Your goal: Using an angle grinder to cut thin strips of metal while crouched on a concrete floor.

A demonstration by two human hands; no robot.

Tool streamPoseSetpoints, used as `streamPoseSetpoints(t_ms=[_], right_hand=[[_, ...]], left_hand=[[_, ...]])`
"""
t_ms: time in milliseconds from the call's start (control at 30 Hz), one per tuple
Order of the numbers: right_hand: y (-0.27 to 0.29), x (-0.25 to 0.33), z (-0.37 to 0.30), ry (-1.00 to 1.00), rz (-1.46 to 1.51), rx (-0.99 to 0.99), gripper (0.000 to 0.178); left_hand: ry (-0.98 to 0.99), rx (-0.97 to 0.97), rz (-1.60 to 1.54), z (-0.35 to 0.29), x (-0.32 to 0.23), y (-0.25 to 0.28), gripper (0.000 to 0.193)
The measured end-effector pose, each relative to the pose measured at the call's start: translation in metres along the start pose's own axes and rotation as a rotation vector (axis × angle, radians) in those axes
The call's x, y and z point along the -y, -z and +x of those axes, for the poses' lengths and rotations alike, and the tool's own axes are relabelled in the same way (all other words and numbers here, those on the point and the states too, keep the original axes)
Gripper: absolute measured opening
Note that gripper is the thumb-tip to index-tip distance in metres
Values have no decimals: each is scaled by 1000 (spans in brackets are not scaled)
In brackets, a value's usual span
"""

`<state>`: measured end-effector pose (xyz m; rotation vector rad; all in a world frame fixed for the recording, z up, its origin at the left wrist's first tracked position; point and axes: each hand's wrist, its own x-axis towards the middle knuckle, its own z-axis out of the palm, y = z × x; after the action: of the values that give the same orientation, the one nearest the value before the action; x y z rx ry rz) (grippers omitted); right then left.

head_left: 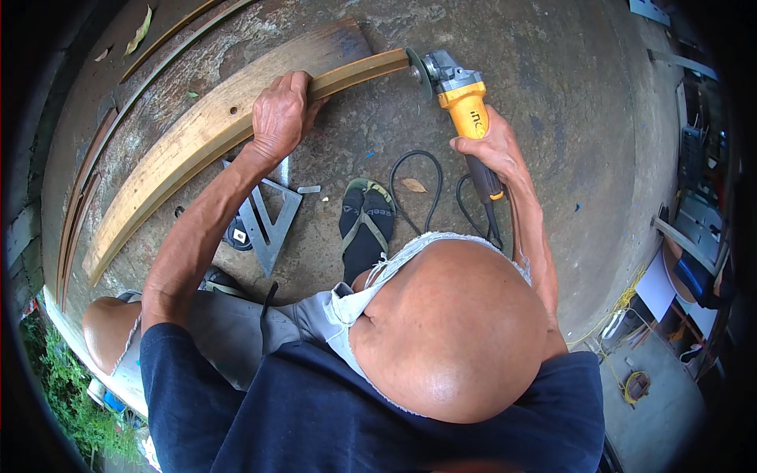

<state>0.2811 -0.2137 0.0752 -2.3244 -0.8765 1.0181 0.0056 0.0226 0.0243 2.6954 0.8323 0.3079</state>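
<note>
My right hand (500,147) is wrapped round the body of a yellow and grey angle grinder (467,106). The grinder's thin disc (419,72) stands upright at the right end of a rusty brown metal bar (359,72); whether it touches or is spinning I cannot tell. My left hand (280,117) is closed over the bar, pressing it along the near edge of a long wooden plank (197,118). The plank lies on the floor and has a round hole. Part of the bar is hidden under my left fingers.
A metal triangle square (272,225) lies near my left forearm, beside a small metal offcut (309,189). The grinder's black cord (438,169) loops by my sandalled foot (367,217). Long metal strips (118,130) lie beyond the plank. Cluttered shelving (698,181) stands at right.
</note>
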Motion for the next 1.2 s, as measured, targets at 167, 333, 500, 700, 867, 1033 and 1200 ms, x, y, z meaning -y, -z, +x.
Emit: streamPoseSetpoints(t_ms=[167,333,500,700,867,1033,1200], right_hand=[[-1,1,2,19,-15,14,57],[7,3,4,-22,-48,76,62],[5,0,0,32,-13,17,56],[0,-13,-3,-44,130,-20,53],[-3,-10,-3,-10,132,-16,54],[-9,-10,-2,-5,122,18,55],[-12,-9,-3,25,99,13,55]], left_hand=[[-5,7,-13,-4,3,-2,37],[-11,11,-15,-5,5,-4,37],[-32,43,-13,0,14,-2,36],[3,310,-54,29,20,24,41],[-13,423,-288,45,25,39,43],[52,527,-282,50,18,44,47],[14,516,-249,52,23,40,47]])
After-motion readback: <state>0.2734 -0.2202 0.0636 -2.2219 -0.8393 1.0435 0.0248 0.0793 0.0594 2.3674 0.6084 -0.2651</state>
